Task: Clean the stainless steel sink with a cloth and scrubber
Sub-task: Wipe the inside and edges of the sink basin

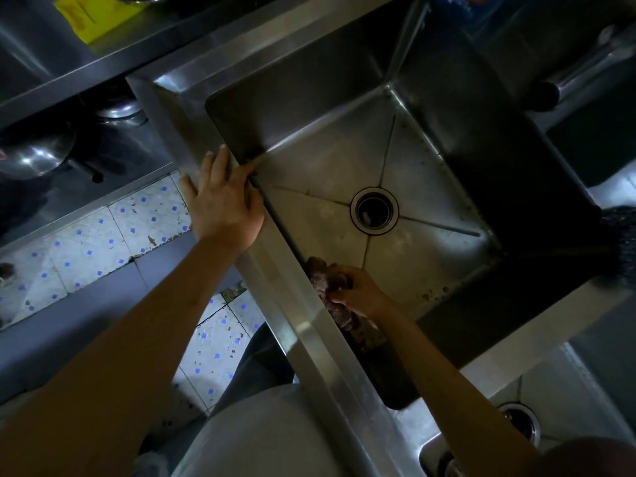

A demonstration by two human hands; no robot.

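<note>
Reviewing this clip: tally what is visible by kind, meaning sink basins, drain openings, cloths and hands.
Sink basins: 2, the main sink and a second basin at lower right
Drain openings: 2, main drain and second drain
Cloths: 2, a dark cloth in the sink and a yellow cloth at top left
Hands: 2, left hand, right hand
Total: 8

Both forearms are bare, with no sleeves showing. A pale grey top covers the torso, above dark trousers.
</note>
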